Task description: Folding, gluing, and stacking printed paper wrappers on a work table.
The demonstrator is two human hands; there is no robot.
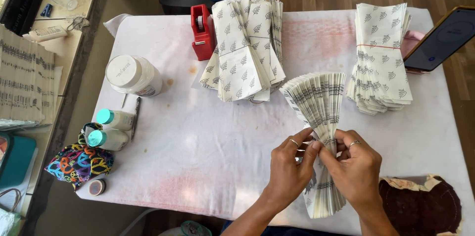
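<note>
My left hand (292,164) and my right hand (354,164) together grip a fanned stack of white paper bags (319,102) printed with dark stripes. The fan spreads upward from my fingers, and its lower end sticks out below my hands toward the table's near edge. Both hands pinch the stack at its narrow middle, thumbs nearly touching. Each hand wears a ring. The stack rests over the white cloth-covered table (198,152).
Two piles of leaf-printed paper bags stand behind: one at centre (245,48), one at right bound by a rubber band (378,53). A red tape dispenser (202,30), white jar (132,75), two teal-capped bottles (111,127), a pen, a colourful pouch (79,164), a phone (440,38) and a brown cloth (420,206) surround them.
</note>
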